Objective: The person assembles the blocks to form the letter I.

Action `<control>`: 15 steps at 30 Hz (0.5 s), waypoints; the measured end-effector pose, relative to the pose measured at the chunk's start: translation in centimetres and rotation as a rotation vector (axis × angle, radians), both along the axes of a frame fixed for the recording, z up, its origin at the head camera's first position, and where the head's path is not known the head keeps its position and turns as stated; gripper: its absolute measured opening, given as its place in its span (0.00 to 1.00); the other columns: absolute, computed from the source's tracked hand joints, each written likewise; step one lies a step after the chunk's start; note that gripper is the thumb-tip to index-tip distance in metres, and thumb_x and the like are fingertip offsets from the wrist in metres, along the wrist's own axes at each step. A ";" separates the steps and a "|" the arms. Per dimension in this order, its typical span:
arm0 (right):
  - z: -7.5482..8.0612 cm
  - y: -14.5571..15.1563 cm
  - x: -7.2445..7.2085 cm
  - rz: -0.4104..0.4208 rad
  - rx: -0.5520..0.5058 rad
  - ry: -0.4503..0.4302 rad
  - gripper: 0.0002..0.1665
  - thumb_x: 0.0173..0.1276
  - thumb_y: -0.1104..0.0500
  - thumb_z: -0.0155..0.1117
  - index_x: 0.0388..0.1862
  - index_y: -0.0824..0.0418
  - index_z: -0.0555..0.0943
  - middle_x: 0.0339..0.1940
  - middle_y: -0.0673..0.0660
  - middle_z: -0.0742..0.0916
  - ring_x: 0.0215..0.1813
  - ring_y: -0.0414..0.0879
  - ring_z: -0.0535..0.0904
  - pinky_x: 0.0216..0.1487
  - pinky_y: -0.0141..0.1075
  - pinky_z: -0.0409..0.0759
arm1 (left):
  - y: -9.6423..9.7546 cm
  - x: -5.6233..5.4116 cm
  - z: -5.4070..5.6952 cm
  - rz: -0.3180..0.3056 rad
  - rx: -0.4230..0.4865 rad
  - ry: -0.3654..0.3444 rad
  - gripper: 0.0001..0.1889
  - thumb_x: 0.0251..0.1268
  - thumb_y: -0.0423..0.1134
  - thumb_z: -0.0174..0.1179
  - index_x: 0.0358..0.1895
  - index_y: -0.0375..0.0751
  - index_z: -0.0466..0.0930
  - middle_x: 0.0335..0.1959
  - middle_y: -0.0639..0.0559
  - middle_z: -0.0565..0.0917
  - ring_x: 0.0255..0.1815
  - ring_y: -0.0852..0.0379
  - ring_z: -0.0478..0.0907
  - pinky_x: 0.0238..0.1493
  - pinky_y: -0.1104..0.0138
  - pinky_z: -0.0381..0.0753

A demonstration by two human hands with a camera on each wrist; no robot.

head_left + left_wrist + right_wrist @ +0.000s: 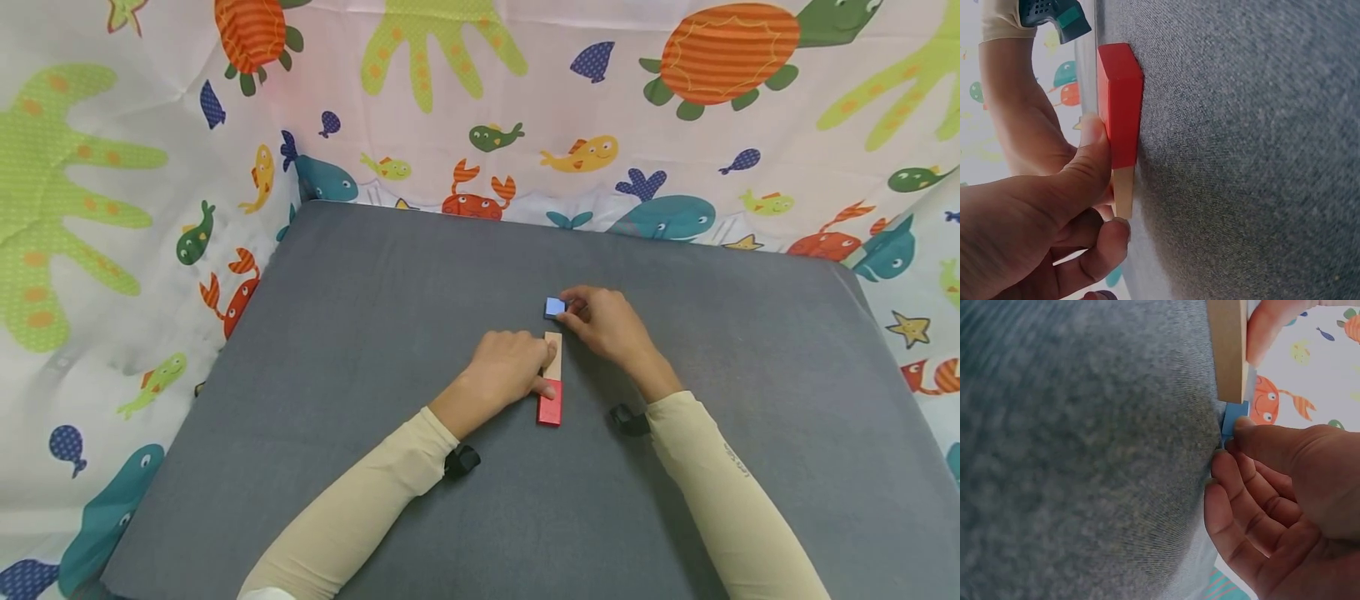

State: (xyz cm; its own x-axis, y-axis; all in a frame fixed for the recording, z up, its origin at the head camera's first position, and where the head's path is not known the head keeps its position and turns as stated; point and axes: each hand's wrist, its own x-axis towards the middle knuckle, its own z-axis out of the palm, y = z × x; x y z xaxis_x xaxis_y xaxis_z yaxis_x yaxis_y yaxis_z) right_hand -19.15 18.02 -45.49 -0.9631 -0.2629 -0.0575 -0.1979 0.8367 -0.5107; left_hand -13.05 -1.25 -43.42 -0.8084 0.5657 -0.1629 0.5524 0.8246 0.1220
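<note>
A red block and a plain wood block lie end to end in a line on the grey surface. My left hand holds this pair from the left, thumb on the red block and a curled finger by the plain one. Just past the plain block's far end is a small blue block. Thumb and fingers of my right hand pinch it from the right. In the right wrist view, the blue block sits partly behind the plain block.
The grey table spreads around the blocks. A white cloth printed with sea animals stands along its back and sides. Dark wrist devices show below the left wrist and the right wrist.
</note>
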 end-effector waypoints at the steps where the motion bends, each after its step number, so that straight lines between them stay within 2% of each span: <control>1: 0.0 0.0 0.0 -0.002 0.002 -0.002 0.22 0.76 0.55 0.71 0.65 0.62 0.83 0.45 0.59 0.89 0.42 0.53 0.83 0.41 0.44 0.82 | 0.0 0.0 0.0 -0.001 0.000 0.002 0.25 0.60 0.66 0.71 0.53 0.57 0.89 0.35 0.51 0.86 0.34 0.50 0.84 0.33 0.55 0.82; 4: -0.1 0.1 0.0 -0.005 0.005 0.002 0.23 0.76 0.56 0.71 0.65 0.62 0.83 0.45 0.59 0.89 0.42 0.53 0.83 0.42 0.44 0.82 | 0.1 0.0 0.0 -0.002 0.003 0.008 0.23 0.59 0.66 0.71 0.49 0.56 0.89 0.33 0.51 0.85 0.33 0.50 0.84 0.33 0.55 0.82; 8: -0.2 0.1 0.0 0.002 0.004 0.009 0.24 0.76 0.56 0.71 0.66 0.63 0.83 0.45 0.59 0.89 0.41 0.53 0.83 0.41 0.44 0.81 | 0.1 0.0 0.0 -0.002 -0.003 0.008 0.24 0.59 0.67 0.71 0.49 0.55 0.89 0.33 0.51 0.85 0.33 0.51 0.83 0.33 0.56 0.82; 12: -0.3 0.0 0.0 0.010 0.003 0.012 0.25 0.76 0.55 0.71 0.67 0.62 0.82 0.45 0.59 0.89 0.41 0.52 0.83 0.39 0.43 0.80 | 0.1 -0.1 0.0 0.006 -0.004 0.008 0.22 0.57 0.67 0.72 0.43 0.55 0.88 0.32 0.51 0.85 0.33 0.51 0.84 0.32 0.56 0.82; 15: -0.4 0.2 0.1 0.009 -0.009 0.015 0.28 0.76 0.55 0.71 0.71 0.62 0.80 0.47 0.59 0.90 0.42 0.53 0.84 0.41 0.45 0.82 | 0.3 -0.2 0.1 0.018 -0.009 0.009 0.21 0.56 0.67 0.73 0.37 0.55 0.87 0.32 0.52 0.85 0.32 0.52 0.84 0.32 0.57 0.82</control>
